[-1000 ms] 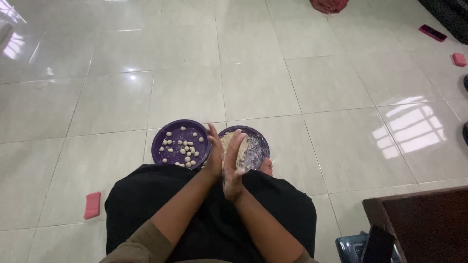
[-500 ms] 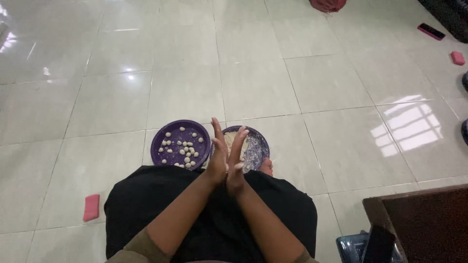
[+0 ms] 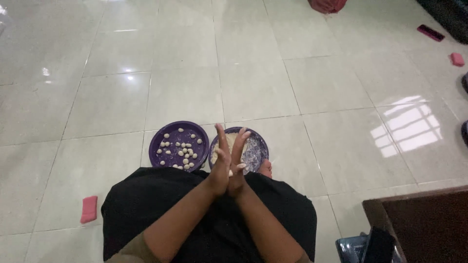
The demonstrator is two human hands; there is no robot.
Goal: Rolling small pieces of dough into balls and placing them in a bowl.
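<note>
Left hand [image 3: 219, 163] and right hand [image 3: 237, 163] pressed palm to palm, apparently rolling hidden dough, above purple plate of small dough balls [image 3: 179, 145] and floury purple plate [image 3: 253, 148].

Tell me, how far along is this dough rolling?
About twenty small dough balls already lie in the left purple plate. The left hand and right hand are pressed palm to palm. A mass of dough is left in the right purple plate.

Olive-brown sleeves [image 3: 127, 251], black lap garment [image 3: 146, 199], bare forearms
</note>
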